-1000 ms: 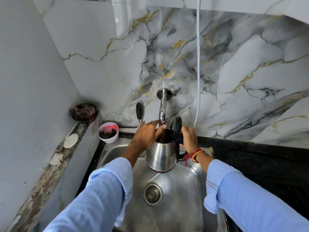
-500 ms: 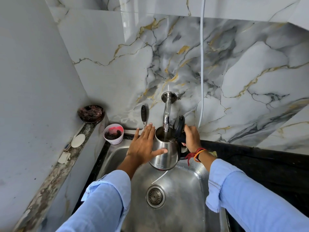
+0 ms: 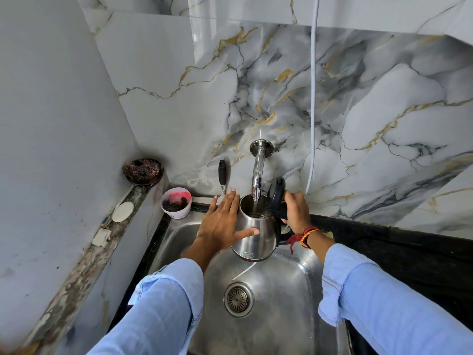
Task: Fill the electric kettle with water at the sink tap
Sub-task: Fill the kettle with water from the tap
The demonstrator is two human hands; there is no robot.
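A steel electric kettle (image 3: 258, 237) hangs over the steel sink (image 3: 289, 283), its black lid (image 3: 276, 194) flipped up. The chrome tap (image 3: 257, 172) juts from the marble wall, its spout right above the kettle's mouth, and water runs into the kettle. My right hand (image 3: 297, 210) grips the black handle on the kettle's right side. My left hand (image 3: 222, 224) lies flat against the kettle's left side, fingers spread, thumb across the steel body.
A pink-and-white cup (image 3: 176, 203) stands at the sink's back left corner. A dark bowl (image 3: 142, 171) and soap pieces (image 3: 123, 212) sit on the left ledge. A black-handled tool (image 3: 222, 175) leans on the wall. A white cable (image 3: 312, 98) hangs right of the tap. Black counter (image 3: 399, 249) lies to the right.
My left hand came off the tap area and now rests flat on the kettle's side. Water started running into the kettle. The kettle stays under the spout.
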